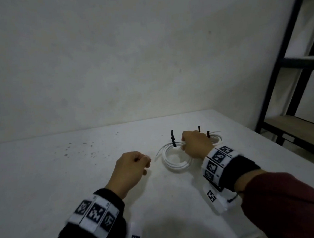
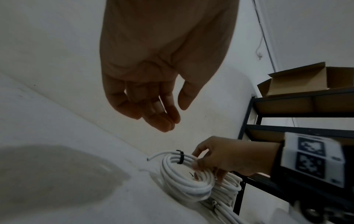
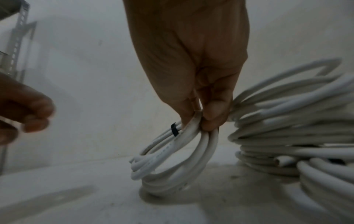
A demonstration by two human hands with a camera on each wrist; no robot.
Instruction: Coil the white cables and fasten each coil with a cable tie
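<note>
1. Head view: on the white worktop (image 1: 82, 178) lies a white cable coil (image 1: 175, 158) already ringed by a black cable tie (image 1: 173, 140), its tail standing up at the coil's far rim. The right hand (image 1: 196, 144) is clamped on the coil's right side, fingers curled round the strands. The left hand (image 1: 133, 166) hovers just left of the coil with its fingers loosely curled and nothing visible in them. Behind the right hand, on the far side of the coil, more tie tails and white loops show, so I judge other coils are already bundled there.

2. Left wrist view: the left hand (image 2: 153, 91) hangs above the coil (image 2: 184, 178), its grip slack and empty, fingers near each other but around nothing. The right hand (image 2: 220, 157) grips the coil beside the tie (image 2: 180, 157), and further coils (image 2: 226, 192) lie touching it on the shelf side.

3. Right wrist view: the right hand's thumb and fingers (image 3: 212, 115) pinch the strands together just beside the tie (image 3: 174, 128); the coil (image 3: 172, 163) rests its lower edge on the worktop, tilted up. The stack of finished coils (image 3: 291, 136) sits just right of it.

4. Judgement: this coil looks fastened and is being set with the others. The next move calls for letting go of it and fetching another loose cable, though none is in sight.
</note>
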